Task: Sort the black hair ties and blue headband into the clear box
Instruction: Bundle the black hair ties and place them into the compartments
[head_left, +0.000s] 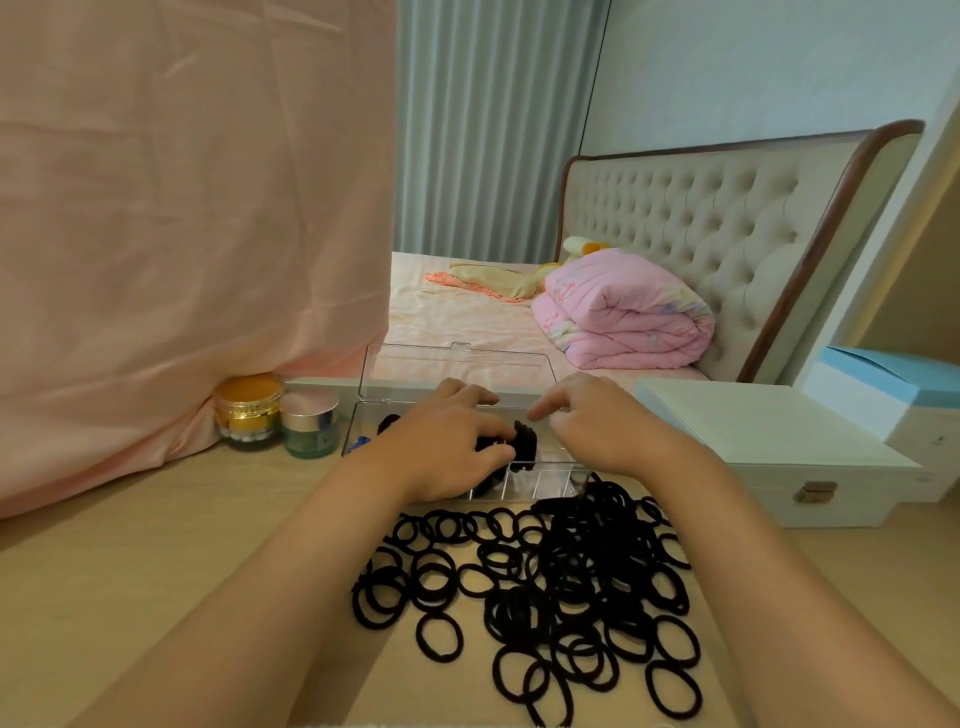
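Note:
A clear box (524, 486) with dividers stands open on the wooden desk, its lid (457, 371) tilted up behind. My left hand (447, 447) reaches into it, fingers closed on a bunch of black hair ties (522, 441) standing in a compartment. My right hand (597, 423) hovers over the box beside that bunch, fingers spread, index finger pointing left. A bit of the blue headband (358, 442) shows in the box's left end. Several loose black hair ties (561, 587) lie piled on the desk in front of the box.
Two cosmetic jars, gold-lidded (248, 413) and pink-lidded (310, 423), stand left of the box. A white case with a latch (769, 452) sits to the right, a blue box (883, 384) behind it. Pink fabric (182, 234) hangs at left; a bed lies beyond.

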